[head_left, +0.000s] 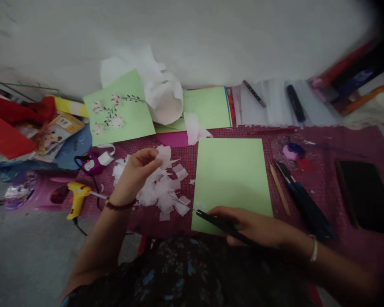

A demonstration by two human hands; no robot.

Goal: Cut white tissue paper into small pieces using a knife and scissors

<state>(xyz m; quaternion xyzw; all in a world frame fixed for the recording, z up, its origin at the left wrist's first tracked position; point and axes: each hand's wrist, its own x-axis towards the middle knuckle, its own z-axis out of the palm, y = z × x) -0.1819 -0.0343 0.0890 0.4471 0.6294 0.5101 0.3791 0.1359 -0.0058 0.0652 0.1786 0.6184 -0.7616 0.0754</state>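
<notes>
My left hand [140,169] pinches a small square of white tissue paper [164,154] between thumb and fingertips, above a loose pile of cut white tissue pieces [158,192]. In my right hand [254,226] is a pair of black-handled scissors [216,221]. Their thin metal blades point left over the near edge of the pile, apart from the piece in my left hand. Under my right hand lies a plain light green sheet [232,175], its lower part covered by the hand and scissors.
A green card with paper blossoms [118,113] leans at the back left, near crumpled white paper [164,96]. The yellow glue gun [77,198] lies left. Right of the sheet are a wooden stick [280,189], dark blue-handled tool [309,209] and black phone [365,194]. Markers [295,103] lie behind.
</notes>
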